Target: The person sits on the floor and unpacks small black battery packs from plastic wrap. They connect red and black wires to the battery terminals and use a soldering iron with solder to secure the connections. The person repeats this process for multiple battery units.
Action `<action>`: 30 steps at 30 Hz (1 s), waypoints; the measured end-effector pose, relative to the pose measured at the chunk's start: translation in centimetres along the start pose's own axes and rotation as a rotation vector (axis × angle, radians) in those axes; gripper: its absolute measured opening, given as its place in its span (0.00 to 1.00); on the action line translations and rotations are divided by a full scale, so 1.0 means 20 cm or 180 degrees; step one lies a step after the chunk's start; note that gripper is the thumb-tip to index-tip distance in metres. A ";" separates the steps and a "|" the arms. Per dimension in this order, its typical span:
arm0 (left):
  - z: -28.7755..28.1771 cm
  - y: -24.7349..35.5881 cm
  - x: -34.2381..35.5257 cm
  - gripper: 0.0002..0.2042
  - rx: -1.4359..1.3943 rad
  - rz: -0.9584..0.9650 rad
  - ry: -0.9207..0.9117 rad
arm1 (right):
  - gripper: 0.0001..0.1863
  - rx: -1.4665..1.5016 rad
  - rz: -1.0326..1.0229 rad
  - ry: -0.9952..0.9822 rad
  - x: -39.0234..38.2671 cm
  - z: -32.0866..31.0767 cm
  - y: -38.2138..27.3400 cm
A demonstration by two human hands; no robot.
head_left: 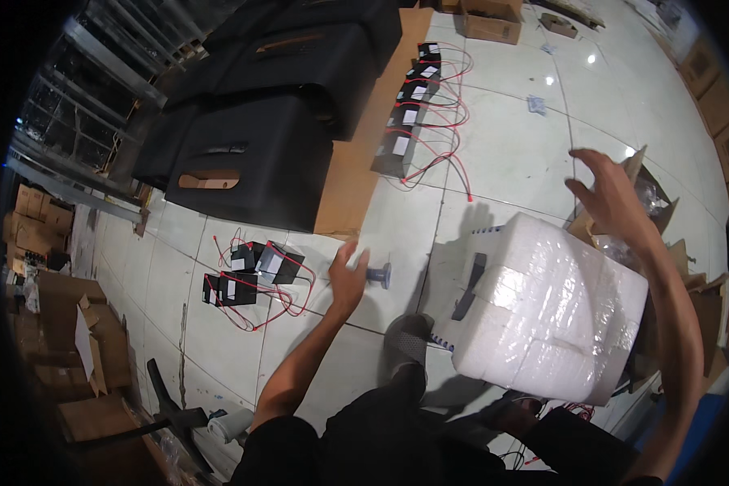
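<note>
My left hand is over the floor, fingers parted and slightly smeared by motion. Just right of its fingers is a small grey-blue spool-shaped thing; no grip on it shows. My right hand is raised with thumb and fingers spread, holding nothing. Below it, a block-shaped unit in white foam and shiny clear film stands by my legs. A dark handle shows on the unit's left face, where the foam leaves it bare.
Large black cases stand on flat cardboard at the upper left. Black battery-like blocks with red wires lie in a cluster and a row. An opened carton sits behind the foam-wrapped unit. A black-legged stand is lower left.
</note>
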State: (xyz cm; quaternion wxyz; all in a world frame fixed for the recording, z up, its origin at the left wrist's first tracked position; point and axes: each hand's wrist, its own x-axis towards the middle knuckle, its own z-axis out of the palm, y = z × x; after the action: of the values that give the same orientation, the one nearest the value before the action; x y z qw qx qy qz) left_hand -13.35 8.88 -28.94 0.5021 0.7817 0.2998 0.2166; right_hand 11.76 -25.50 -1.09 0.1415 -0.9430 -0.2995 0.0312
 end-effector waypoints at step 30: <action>0.31 -0.19 -0.94 0.07 0.1341 -0.0868 -0.0984 | 0.10 -0.1282 0.2900 0.1764 -1.96 -0.80 1.60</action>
State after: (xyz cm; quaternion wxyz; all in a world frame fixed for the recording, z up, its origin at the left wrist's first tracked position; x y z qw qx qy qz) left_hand -23.93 -6.89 -35.58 0.3930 0.8450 0.3604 -0.0415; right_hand -0.18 -76.97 4.01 0.0044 -0.9583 0.1857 -0.2171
